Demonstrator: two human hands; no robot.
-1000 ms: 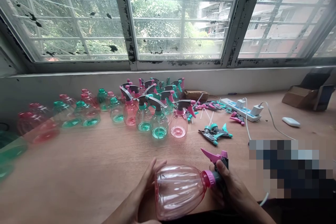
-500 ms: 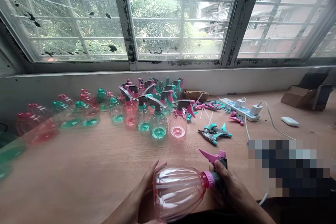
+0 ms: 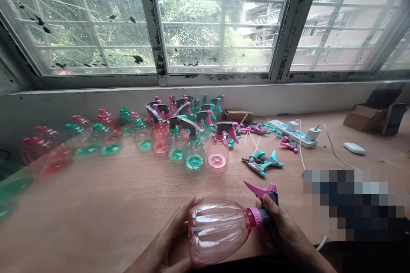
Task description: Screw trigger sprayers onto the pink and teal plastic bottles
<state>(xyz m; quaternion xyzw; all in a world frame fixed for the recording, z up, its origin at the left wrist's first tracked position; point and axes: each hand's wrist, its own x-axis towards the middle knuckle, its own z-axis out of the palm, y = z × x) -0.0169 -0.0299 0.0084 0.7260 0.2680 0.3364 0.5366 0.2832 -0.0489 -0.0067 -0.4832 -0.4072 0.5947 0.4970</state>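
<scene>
A clear pink spray bottle (image 3: 219,232) lies on its side in the air near the table's front edge, its neck toward the right. My left hand (image 3: 179,226) is closed round the bottle's base end, fingers behind and thumb below. My right hand (image 3: 282,222) grips the dark spray head (image 3: 272,217), which has a pink trigger and nozzle and a pink collar (image 3: 255,217) seated on the bottle's neck. Beyond the bottle lie loose green-and-black spray heads (image 3: 262,163). Several pink and green bottles with heads fitted, such as a green one (image 3: 194,153), stand farther back.
Headless bottles (image 3: 107,140) stand at the left. More loose spray heads (image 3: 253,129) lie by a white power strip (image 3: 293,133) with cables. A white mouse (image 3: 354,148) and a cardboard box (image 3: 365,117) are at the right. Part of the right side is pixelated.
The bottle has rolled or tilted slightly, with its base end a little higher. The left hand has shifted slightly on it; the right hand keeps its hold on the spray head.
</scene>
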